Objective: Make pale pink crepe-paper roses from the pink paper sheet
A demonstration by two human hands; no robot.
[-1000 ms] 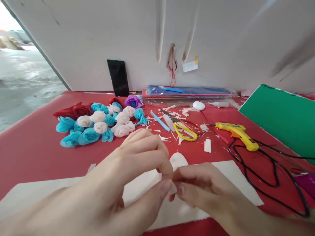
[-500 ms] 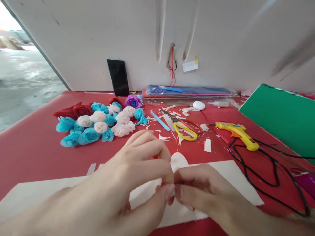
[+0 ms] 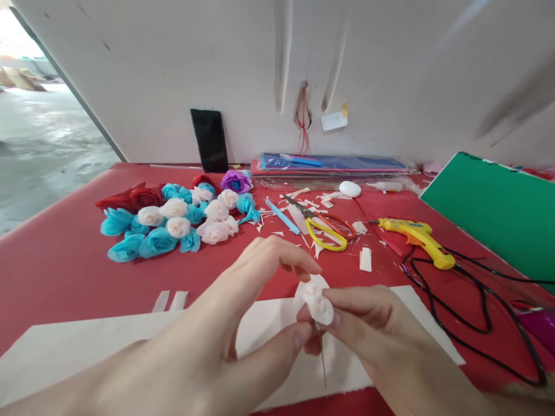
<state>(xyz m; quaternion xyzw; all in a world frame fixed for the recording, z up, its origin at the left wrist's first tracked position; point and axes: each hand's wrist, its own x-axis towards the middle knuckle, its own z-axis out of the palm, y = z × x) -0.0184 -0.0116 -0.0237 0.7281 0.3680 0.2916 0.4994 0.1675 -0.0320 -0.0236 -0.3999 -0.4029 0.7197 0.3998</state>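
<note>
My left hand [image 3: 229, 323] and my right hand [image 3: 373, 332] meet low in the middle of the view. Between their fingertips sits a small pale pink paper rosebud [image 3: 315, 300] on a thin wire stem [image 3: 323, 361] that hangs down. My right thumb and fingers pinch the bud's base. My left thumb touches it from below while the left forefinger curls over it. Both hands hover above a pale paper sheet [image 3: 87, 346] lying on the red table [image 3: 56, 266].
A heap of blue, white, red and purple paper flowers [image 3: 173, 222] lies at the left. Scissors [image 3: 325, 228], a blue pen [image 3: 281, 215], a yellow glue gun [image 3: 418, 236] with black cord [image 3: 468, 312], paper scraps, a green sheet [image 3: 498, 208] and stacked paper packs [image 3: 333, 162] fill the back and right.
The left fingers have lifted and spread, uncovering a rolled pink bud with a wire stem that was hidden between the pinched fingertips before. The view shifted slightly down.
</note>
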